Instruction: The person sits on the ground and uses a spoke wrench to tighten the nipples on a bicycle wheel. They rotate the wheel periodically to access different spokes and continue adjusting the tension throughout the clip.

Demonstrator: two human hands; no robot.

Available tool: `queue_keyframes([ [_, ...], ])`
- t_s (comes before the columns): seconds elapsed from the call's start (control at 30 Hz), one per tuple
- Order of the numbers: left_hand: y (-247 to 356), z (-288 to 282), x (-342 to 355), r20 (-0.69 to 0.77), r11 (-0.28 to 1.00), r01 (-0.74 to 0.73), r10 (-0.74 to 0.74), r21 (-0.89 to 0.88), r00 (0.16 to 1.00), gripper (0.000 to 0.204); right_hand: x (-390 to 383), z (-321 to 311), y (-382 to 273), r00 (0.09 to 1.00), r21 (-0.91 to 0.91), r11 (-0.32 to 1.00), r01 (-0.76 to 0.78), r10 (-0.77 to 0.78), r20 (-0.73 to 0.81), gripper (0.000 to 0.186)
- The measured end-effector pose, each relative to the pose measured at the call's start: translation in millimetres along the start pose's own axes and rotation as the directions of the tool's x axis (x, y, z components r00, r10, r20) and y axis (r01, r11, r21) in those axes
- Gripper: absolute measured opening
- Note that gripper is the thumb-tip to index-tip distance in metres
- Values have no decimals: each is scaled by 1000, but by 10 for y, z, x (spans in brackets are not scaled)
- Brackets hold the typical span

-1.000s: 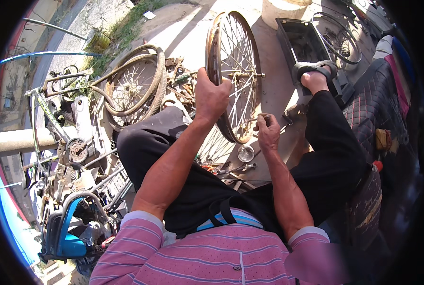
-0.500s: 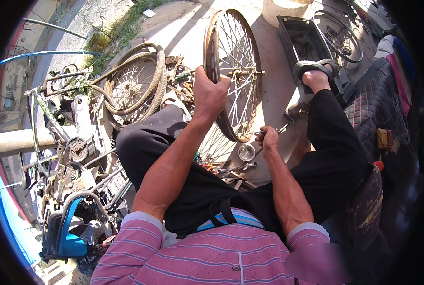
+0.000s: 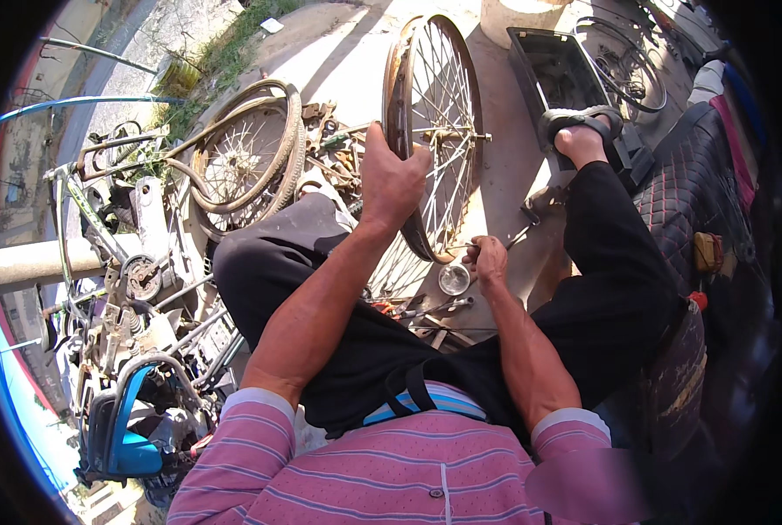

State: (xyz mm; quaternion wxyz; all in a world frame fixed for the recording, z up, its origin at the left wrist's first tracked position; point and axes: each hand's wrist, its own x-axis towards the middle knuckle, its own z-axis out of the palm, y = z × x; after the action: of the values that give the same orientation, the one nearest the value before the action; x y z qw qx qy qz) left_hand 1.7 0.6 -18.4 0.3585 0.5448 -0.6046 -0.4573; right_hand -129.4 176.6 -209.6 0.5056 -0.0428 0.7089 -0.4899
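While the wheel (image 3: 446, 136) is held on edge between the scrap (image 3: 334, 144) and the black box (image 3: 527, 74), bare floor (image 3: 509, 131) opens to its right and beyond; scrap crowds the left. Cup (image 3: 454, 280) just beside the right hand (image 3: 490, 260), tight room there. Left hand (image 3: 394, 179) reaches forward, grip clamped on the wheel's left side, thumb up. Right grip pinched on a thin piece (image 3: 462, 246) near the wheel's lower edge, fingers pointing left.

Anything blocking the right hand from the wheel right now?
Nothing visible stands between the right hand and the wheel; its fingers seem to pinch a thin object pointing that way. The clear round container shows just below that gap, outside it.
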Motion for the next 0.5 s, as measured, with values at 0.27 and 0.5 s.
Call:
queue_keyframes([
  [0.27, 15, 2, 32, -2, 1000, 9, -9, -25, 1000, 35, 149, -98, 174, 994, 148, 987, -70, 57, 92, 27],
  [0.5, -24, 28, 12, -16, 1000, -8, 8, 3, 1000, 35, -177, 179, 40, 767, -567, 585, 579, -626, 137, 29],
])
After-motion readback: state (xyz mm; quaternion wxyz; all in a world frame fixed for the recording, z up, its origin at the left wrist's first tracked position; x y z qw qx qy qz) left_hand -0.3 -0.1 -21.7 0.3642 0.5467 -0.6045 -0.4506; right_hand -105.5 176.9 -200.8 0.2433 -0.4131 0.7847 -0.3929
